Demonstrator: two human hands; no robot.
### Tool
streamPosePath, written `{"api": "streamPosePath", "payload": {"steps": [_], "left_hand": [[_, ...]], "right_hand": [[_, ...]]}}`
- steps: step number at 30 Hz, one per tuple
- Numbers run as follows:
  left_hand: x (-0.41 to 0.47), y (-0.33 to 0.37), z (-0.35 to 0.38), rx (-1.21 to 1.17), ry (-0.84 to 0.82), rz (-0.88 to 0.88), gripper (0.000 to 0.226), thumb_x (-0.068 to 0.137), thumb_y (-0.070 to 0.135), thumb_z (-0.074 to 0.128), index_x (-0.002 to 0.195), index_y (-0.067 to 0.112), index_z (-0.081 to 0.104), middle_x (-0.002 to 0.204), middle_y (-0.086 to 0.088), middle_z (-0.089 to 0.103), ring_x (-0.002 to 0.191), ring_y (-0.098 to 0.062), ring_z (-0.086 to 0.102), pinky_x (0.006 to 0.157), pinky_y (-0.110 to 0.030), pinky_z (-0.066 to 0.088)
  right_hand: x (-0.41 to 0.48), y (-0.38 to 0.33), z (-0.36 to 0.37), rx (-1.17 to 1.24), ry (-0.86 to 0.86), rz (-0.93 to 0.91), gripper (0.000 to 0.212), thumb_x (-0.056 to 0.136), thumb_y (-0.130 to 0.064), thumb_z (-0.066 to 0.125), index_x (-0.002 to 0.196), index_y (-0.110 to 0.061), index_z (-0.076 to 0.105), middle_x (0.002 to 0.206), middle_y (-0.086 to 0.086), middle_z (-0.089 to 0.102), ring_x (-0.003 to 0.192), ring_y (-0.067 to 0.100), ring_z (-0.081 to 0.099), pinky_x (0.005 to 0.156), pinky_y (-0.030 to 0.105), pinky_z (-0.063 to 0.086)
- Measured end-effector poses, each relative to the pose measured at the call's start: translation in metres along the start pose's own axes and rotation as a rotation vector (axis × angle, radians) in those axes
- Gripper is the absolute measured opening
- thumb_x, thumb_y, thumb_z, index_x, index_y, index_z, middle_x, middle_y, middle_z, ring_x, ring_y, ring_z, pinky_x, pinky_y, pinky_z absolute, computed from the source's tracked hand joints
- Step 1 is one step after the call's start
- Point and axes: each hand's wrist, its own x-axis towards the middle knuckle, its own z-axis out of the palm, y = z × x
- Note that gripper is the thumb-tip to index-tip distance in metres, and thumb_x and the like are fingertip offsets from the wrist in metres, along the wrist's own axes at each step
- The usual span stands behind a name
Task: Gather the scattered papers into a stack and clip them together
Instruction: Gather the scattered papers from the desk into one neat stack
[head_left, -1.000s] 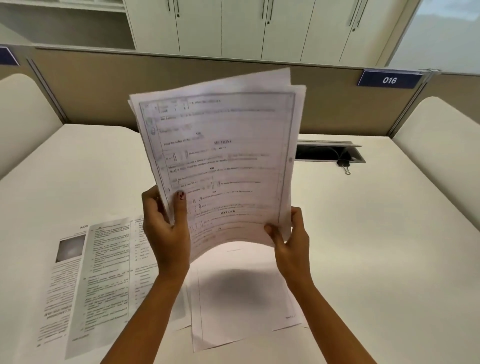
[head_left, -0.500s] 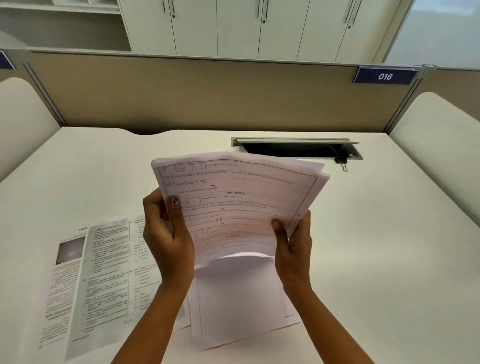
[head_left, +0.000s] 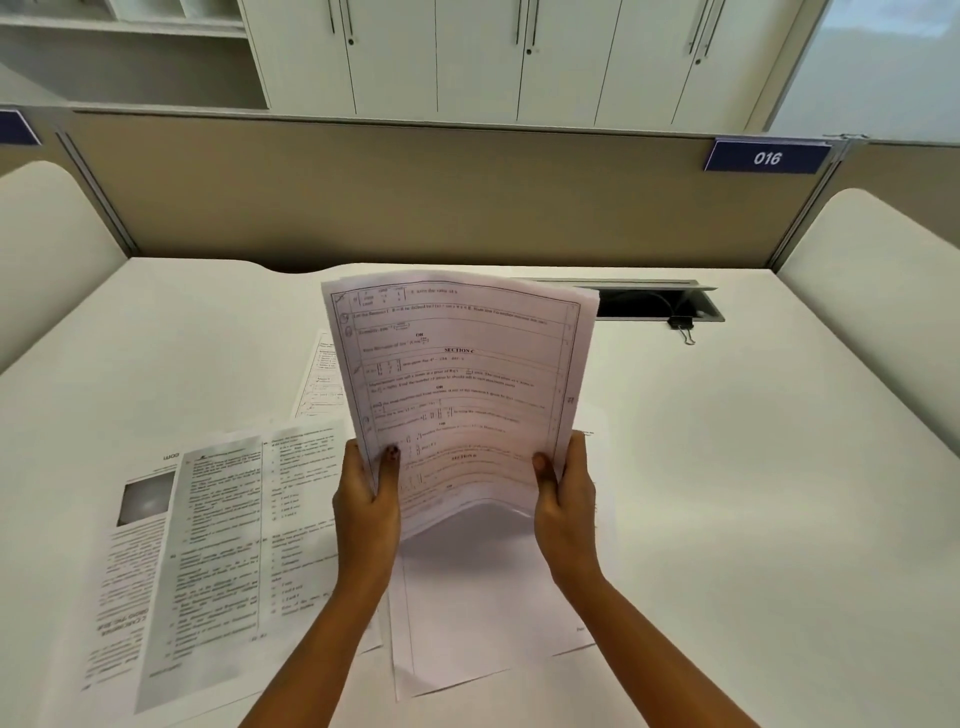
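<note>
I hold a bundle of printed papers (head_left: 462, 384) upright above the white desk (head_left: 753, 493), its lower edge bowed up. My left hand (head_left: 366, 499) grips the bundle's lower left edge and my right hand (head_left: 563, 493) grips its lower right edge. Under the bundle lies a mostly blank sheet (head_left: 467, 618). To the left, printed sheets (head_left: 208, 545) lie overlapping on the desk, and another sheet (head_left: 319, 384) shows behind the bundle. A black binder clip (head_left: 683, 326) sits at the back right by the cable slot.
An open cable slot (head_left: 654, 301) is cut into the desk's back edge. A tan partition (head_left: 415, 197) with a blue "016" tag (head_left: 768, 157) closes the back. Curved white side panels (head_left: 872, 291) stand left and right.
The bundle went from held high and upright down to a low tilt near the desk, and has now risen partway and stands more upright again. Both hands keep their grip.
</note>
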Motion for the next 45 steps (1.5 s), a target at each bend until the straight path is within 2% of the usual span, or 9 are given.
{"api": "streamPosePath", "payload": {"steps": [7,12,19,22,25,30,36,40,45], "left_hand": [[-0.005,-0.005,-0.004,0.029,0.083,0.055,0.024,0.092,0.030,0.050,0.114,0.020,0.046,0.109,-0.003,0.060,0.090,-0.021,0.062,0.065,-0.014,0.053],[-0.011,-0.010,-0.004,0.050,0.084,0.062,0.045,0.089,0.022,0.059,0.130,0.009,0.047,0.118,0.001,0.053,0.098,-0.016,0.055,0.076,-0.025,0.050],[0.000,-0.015,-0.019,0.094,0.131,0.136,0.032,0.083,0.025,0.068,0.107,0.005,0.065,0.103,-0.005,0.068,0.085,-0.020,0.065,0.068,-0.024,0.055],[0.004,-0.019,-0.027,0.002,0.143,0.026,0.031,0.081,0.025,0.071,0.107,0.008,0.066,0.099,-0.005,0.070,0.085,-0.019,0.066,0.072,-0.031,0.056],[0.008,-0.024,-0.035,-0.129,0.169,-0.129,0.024,0.080,0.020,0.072,0.100,0.008,0.066,0.082,0.000,0.067,0.075,-0.016,0.064,0.057,-0.017,0.052],[0.007,-0.036,-0.050,-0.307,0.158,-0.323,0.023,0.080,0.013,0.072,0.101,0.021,0.065,0.094,0.003,0.069,0.084,-0.015,0.067,0.069,-0.029,0.055],[-0.001,-0.045,-0.059,-0.423,0.154,-0.435,0.025,0.080,0.010,0.071,0.102,0.020,0.067,0.101,-0.002,0.071,0.089,-0.017,0.069,0.068,-0.029,0.057],[-0.004,-0.047,-0.060,-0.451,0.143,-0.456,0.027,0.080,0.009,0.070,0.106,0.017,0.067,0.102,-0.003,0.071,0.088,-0.016,0.069,0.063,-0.025,0.059],[-0.005,-0.049,-0.064,-0.488,0.131,-0.478,0.033,0.080,0.009,0.070,0.113,0.013,0.066,0.104,-0.004,0.071,0.092,-0.019,0.069,0.062,-0.026,0.059]], "right_hand": [[-0.006,0.003,0.001,0.050,0.011,0.024,0.026,0.096,-0.011,0.046,0.106,-0.034,0.040,0.111,-0.013,0.055,0.100,0.012,0.061,0.074,0.013,0.055],[-0.010,0.013,0.004,0.016,0.015,0.043,0.021,0.098,-0.014,0.043,0.116,-0.024,0.041,0.115,-0.001,0.058,0.106,0.015,0.060,0.085,0.028,0.058],[-0.004,0.004,-0.003,-0.054,0.069,0.016,0.011,0.099,-0.019,0.043,0.108,-0.022,0.049,0.099,-0.012,0.062,0.090,0.001,0.061,0.070,0.008,0.050],[-0.003,0.004,-0.009,-0.117,0.158,0.043,0.021,0.100,-0.011,0.037,0.104,-0.015,0.058,0.095,-0.004,0.065,0.086,0.007,0.059,0.070,0.012,0.049],[-0.005,0.017,-0.013,-0.317,0.195,0.158,0.028,0.093,0.004,0.041,0.108,-0.012,0.058,0.104,0.003,0.062,0.099,0.019,0.057,0.089,0.029,0.049],[-0.019,0.035,-0.013,-0.921,0.010,0.275,0.059,0.083,-0.041,0.066,0.125,-0.006,0.046,0.122,0.013,0.051,0.111,0.028,0.046,0.093,0.032,0.037],[-0.012,0.027,-0.006,-1.054,-0.040,0.378,0.070,0.076,-0.052,0.070,0.119,-0.002,0.044,0.120,0.014,0.053,0.111,0.029,0.049,0.090,0.033,0.040],[-0.002,0.027,-0.005,-0.913,-0.072,0.460,0.057,0.080,-0.035,0.071,0.119,-0.002,0.046,0.120,0.015,0.060,0.113,0.034,0.055,0.093,0.038,0.042],[-0.003,0.033,-0.012,-0.568,0.201,0.320,0.025,0.090,-0.019,0.059,0.107,-0.001,0.055,0.105,0.018,0.065,0.097,0.037,0.060,0.086,0.044,0.049]]}}
